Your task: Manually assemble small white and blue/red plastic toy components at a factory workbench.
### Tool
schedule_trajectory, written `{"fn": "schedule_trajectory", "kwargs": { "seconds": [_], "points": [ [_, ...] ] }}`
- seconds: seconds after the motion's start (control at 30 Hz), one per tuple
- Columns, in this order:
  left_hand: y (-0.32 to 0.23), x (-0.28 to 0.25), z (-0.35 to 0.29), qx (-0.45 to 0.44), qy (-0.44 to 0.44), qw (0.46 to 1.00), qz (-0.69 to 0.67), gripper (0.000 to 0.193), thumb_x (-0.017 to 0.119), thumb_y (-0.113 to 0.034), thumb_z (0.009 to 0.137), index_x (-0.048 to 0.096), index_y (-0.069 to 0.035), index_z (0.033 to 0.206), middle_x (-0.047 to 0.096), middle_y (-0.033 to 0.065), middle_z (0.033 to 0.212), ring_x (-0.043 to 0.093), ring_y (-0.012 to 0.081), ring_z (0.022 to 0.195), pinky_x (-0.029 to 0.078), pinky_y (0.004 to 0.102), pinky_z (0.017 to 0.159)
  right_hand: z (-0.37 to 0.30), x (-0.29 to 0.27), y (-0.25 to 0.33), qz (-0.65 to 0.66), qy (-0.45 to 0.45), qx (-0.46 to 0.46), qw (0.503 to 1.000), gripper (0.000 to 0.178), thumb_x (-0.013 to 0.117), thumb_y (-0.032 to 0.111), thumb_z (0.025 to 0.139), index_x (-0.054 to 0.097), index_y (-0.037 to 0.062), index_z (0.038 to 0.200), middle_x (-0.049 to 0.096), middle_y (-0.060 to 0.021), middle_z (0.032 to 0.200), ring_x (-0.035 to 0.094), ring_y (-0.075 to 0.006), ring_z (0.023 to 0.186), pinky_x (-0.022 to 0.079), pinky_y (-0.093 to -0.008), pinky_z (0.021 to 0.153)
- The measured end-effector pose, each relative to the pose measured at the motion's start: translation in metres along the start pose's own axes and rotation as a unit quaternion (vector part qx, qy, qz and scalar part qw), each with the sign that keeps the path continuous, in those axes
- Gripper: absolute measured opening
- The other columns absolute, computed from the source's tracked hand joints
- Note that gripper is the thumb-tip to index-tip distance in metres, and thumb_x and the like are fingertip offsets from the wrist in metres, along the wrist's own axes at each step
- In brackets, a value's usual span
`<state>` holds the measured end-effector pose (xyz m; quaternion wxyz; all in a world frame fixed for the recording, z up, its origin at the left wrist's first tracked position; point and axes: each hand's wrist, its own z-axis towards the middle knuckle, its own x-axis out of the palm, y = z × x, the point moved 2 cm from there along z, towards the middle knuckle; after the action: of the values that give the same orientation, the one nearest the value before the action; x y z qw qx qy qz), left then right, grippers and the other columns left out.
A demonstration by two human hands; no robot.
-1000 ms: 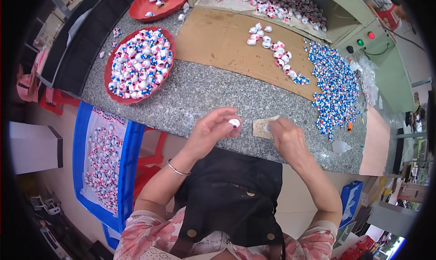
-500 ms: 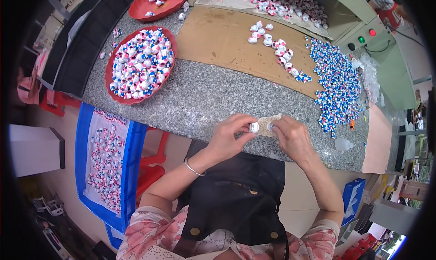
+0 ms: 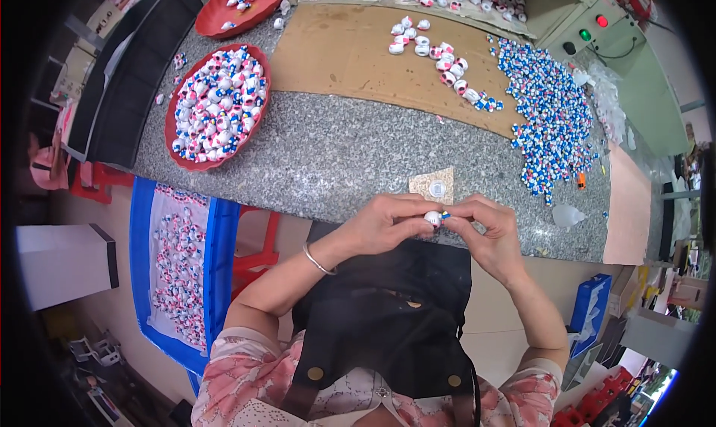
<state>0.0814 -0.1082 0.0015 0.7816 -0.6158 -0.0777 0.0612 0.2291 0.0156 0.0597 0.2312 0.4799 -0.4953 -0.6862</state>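
Between the fingertips of my left hand point(image 3: 382, 224) is a small white figurine head point(image 3: 432, 219), held above the counter's front edge. My right hand point(image 3: 488, 229) pinches a tiny blue-and-yellow figurine body point(image 3: 446, 215) against the head's right side. The two parts touch; whether they are joined I cannot tell. Just beyond my fingers lies a tan speckled pad point(image 3: 421, 182) with a small round whitish disc point(image 3: 438, 190) on it. A silver bangle point(image 3: 318, 259) circles my left wrist.
A red bowl point(image 3: 170, 121) heaped with figurines stands on the granite counter point(image 3: 321, 143) at left. Loose white heads point(image 3: 447, 65) lie on cardboard point(image 3: 335, 50), beside a pile of blue bodies point(image 3: 552, 106). A blue crate point(image 3: 216, 270) of figurines sits below left.
My right hand has left the disc on the pad and now holds the small blue-and-yellow body to the head. Both hands have come together, nearer to me, uncovering the pad.
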Motion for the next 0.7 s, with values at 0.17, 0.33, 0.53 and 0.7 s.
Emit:
{"fn": "schedule_trajectory", "kwargs": {
  "seconds": [0.17, 0.33, 0.53, 0.7],
  "points": [
    [-0.007, 0.003, 0.001, -0.11, 0.054, 0.985, -0.123, 0.026, 0.053, -0.007, 0.099, 0.064, 0.004, 0.119, 0.068, 0.0111, 0.096, 0.066, 0.0135, 0.076, 0.055, 0.0262, 0.071, 0.001, 0.005, 0.012, 0.008, -0.007, -0.022, 1.0, 0.011, 0.071, 0.0, 0.082, 0.072, 0.0016, 0.092, 0.067, -0.008, 0.077, 0.064, -0.0164, 0.07, 0.049, -0.0281, 0.063],
    [0.0, 0.005, -0.008, -0.197, 0.012, 0.969, -0.15, 0.027, 0.054, -0.012, 0.099, 0.065, 0.003, 0.118, 0.069, 0.009, 0.085, 0.066, 0.013, 0.075, 0.054, 0.0254, 0.071, -0.001, 0.011, 0.009, -0.075, 0.013, -0.013, 0.997, 0.013, 0.069, 0.003, 0.085, 0.072, 0.0022, 0.097, 0.068, -0.0075, 0.081, 0.065, -0.0162, 0.073, 0.05, -0.0291, 0.065],
    [-0.022, -0.046, 0.005, -0.093, -0.026, 0.993, 0.06, 0.025, 0.064, -0.004, 0.089, 0.067, -0.001, 0.114, 0.067, 0.0078, 0.096, 0.064, 0.0133, 0.086, 0.052, 0.0259, 0.073, 0.003, 0.002, -0.016, 0.002, -0.033, -0.011, 0.999, 0.023, 0.068, 0.007, 0.087, 0.068, 0.0042, 0.109, 0.067, -0.0121, 0.094, 0.066, -0.0214, 0.083, 0.051, -0.0307, 0.073],
    [-0.093, -0.141, -0.013, 0.102, -0.276, 0.8, 0.522, 0.025, 0.063, 0.003, 0.084, 0.066, 0.001, 0.108, 0.067, 0.0152, 0.102, 0.064, 0.0277, 0.091, 0.049, 0.0334, 0.08, -0.005, -0.086, -0.08, -0.342, -0.22, -0.024, 0.913, 0.014, 0.066, 0.003, 0.084, 0.068, 0.0011, 0.098, 0.066, -0.0186, 0.093, 0.065, -0.0352, 0.085, 0.052, -0.0398, 0.074]
  ]
}}
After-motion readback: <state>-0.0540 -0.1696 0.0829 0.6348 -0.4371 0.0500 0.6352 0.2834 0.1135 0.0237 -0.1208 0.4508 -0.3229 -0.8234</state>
